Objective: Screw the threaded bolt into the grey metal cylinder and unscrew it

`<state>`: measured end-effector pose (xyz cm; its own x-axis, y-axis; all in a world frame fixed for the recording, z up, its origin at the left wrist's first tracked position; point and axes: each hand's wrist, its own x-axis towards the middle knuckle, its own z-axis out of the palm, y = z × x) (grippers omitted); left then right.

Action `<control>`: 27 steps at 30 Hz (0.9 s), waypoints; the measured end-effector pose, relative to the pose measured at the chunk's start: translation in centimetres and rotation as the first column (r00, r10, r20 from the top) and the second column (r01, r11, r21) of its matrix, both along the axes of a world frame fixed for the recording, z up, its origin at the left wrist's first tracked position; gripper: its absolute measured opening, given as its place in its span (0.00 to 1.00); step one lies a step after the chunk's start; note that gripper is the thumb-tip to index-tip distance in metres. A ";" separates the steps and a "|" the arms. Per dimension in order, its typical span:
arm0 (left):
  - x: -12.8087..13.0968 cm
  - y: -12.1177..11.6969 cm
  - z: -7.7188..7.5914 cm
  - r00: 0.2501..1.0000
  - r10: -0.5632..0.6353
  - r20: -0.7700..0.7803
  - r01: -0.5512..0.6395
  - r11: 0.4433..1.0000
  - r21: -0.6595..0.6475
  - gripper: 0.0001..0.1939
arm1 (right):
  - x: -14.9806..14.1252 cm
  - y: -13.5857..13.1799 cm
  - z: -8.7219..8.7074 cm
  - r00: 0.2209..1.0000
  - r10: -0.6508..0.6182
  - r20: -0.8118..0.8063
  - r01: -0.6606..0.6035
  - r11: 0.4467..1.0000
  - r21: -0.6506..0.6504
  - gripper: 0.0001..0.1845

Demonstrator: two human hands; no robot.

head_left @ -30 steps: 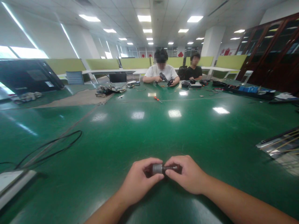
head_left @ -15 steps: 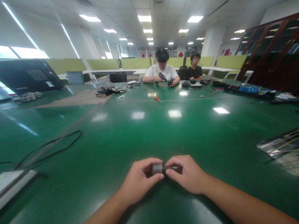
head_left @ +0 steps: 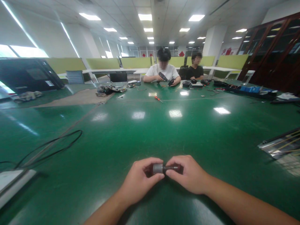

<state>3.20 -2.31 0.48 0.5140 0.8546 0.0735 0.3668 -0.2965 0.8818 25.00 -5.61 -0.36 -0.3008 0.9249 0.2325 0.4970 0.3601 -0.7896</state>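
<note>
A short grey cylinder [head_left: 157, 168] with a dark, narrower shaft [head_left: 170, 168] sticking out to its right is held low over the near part of the green table; its exact kind cannot be made out. Around the cylinder, the thumb and fingers of my left hand [head_left: 142, 175] are curled. From the other side my right hand [head_left: 187, 173] pinches the shaft between thumb and fingertips. Both hands are close together, thumbs toward me. The shaft's far end is partly hidden inside my right hand.
A black cable [head_left: 63, 150] loops at left above a white-edged device [head_left: 18, 184]. Metal rods on a tray [head_left: 281, 147] lie at right. An orange screwdriver [head_left: 158, 99] rests farther off. Across the table, a person [head_left: 161, 73] holds a power drill [head_left: 162, 76]; another sits beside them.
Both hands keep their grip on the grey cylinder and its shaft in nearly the same place. Only a very slight shift of the view shows.
</note>
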 end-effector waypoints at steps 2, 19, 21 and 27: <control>0.0 0.0 0.0 1.000 -0.001 0.001 0.001 1.000 0.004 0.12 | 0.0 0.0 0.1 1.000 0.001 -0.004 -0.001 1.000 0.000 0.04; 0.1 0.1 0.0 1.000 0.008 0.020 -0.007 0.999 -0.043 0.13 | 0.1 0.0 0.2 1.000 -0.015 0.008 0.015 1.000 -0.009 0.03; 0.1 0.1 0.0 1.000 0.011 0.019 -0.010 0.999 -0.046 0.13 | 0.1 -0.1 0.1 1.000 -0.016 0.007 0.016 1.000 -0.005 0.03; 0.1 0.2 0.0 1.000 0.007 0.021 -0.006 0.999 -0.053 0.13 | 0.1 -0.1 0.0 1.000 -0.020 0.003 0.020 1.000 -0.002 0.04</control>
<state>3.31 -2.16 0.46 0.5073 0.8609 0.0383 0.3499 -0.2464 0.9038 25.11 -5.74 -0.31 -0.2827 0.9313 0.2297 0.5068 0.3484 -0.7886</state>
